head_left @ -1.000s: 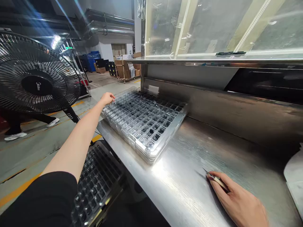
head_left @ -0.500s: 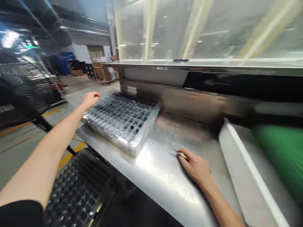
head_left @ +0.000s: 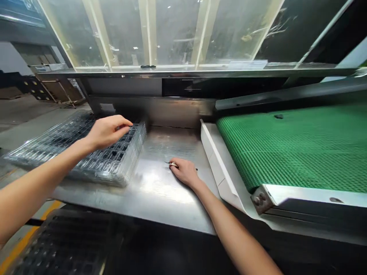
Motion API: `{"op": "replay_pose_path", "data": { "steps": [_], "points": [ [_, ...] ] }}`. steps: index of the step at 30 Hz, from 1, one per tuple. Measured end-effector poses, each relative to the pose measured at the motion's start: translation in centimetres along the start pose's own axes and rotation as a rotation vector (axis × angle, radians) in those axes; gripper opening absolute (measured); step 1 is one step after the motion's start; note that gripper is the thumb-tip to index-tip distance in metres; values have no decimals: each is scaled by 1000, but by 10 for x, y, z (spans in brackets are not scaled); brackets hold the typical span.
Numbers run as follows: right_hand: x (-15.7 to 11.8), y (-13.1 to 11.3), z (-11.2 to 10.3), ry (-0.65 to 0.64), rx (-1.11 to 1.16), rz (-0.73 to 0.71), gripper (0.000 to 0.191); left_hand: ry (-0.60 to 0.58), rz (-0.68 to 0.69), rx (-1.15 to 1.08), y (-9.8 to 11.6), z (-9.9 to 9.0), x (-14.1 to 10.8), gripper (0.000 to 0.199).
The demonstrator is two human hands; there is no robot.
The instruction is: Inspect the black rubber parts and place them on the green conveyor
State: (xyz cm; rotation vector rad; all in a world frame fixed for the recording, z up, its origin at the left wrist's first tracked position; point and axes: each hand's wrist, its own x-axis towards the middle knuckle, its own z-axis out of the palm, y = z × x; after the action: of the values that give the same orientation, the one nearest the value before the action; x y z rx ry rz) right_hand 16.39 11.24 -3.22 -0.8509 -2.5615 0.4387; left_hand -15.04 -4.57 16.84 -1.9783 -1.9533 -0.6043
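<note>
Grip of the right hand [head_left: 185, 171]: closed on a slim pointed tool [head_left: 173, 164] (possibly tweezers), low over the bench [head_left: 160, 198]. The left hand [head_left: 107, 131], loosely open, nothing visible in it, has shifted from the tray stack's [head_left: 134, 152] left edge toward its right; that reach appears finished. Stack: bench's left end, clear, glossy, some pockets dark.

**Clear panels [head_left: 174, 34] rising over a steel bench [head_left: 160, 143]**

A glare [head_left: 164, 189] is brightening the metal beside the right hand [head_left: 183, 171]. Left of the left hand [head_left: 109, 131], gray floor [head_left: 17, 110] is stretching toward a pale wall [head_left: 10, 57]; a yellow stripe [head_left: 51, 209] is running below.
</note>
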Motion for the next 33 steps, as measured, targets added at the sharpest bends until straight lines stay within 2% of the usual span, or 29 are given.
{"op": "replay_pose_path", "data": {
  "steps": [2,4,7,10,14,18,23,28,33],
  "points": [
    [0,1,2,-1,9,-5,23,-127,131,-31,17,7,-2,32],
    [0,3,4,1,18,-17,23,-211,173,-29,17,12,-4,29],
    [1,6,6,6,31,-43,24,-260,23,24,-7,8,-8,25],
    [2,8,8,13,37,-59,27,-382,-131,42,-32,-3,-19,23],
    [1,10,9,16,23,-55,31,-574,-200,20,-50,-14,-39,29],
    [2,14,9,1,-4,-41,33,-644,-249,3,-60,-19,-53,32],
    [2,15,9,-18,-8,-16,36,-779,-287,40,-69,-19,-57,38],
    [2,16,9,-12,-8,-1,38,-827,-327,248,-64,-9,-55,36],
    [1,17,10,-18,-10,20,40,-859,-280,267,-59,-4,-50,31]
  ]
}}
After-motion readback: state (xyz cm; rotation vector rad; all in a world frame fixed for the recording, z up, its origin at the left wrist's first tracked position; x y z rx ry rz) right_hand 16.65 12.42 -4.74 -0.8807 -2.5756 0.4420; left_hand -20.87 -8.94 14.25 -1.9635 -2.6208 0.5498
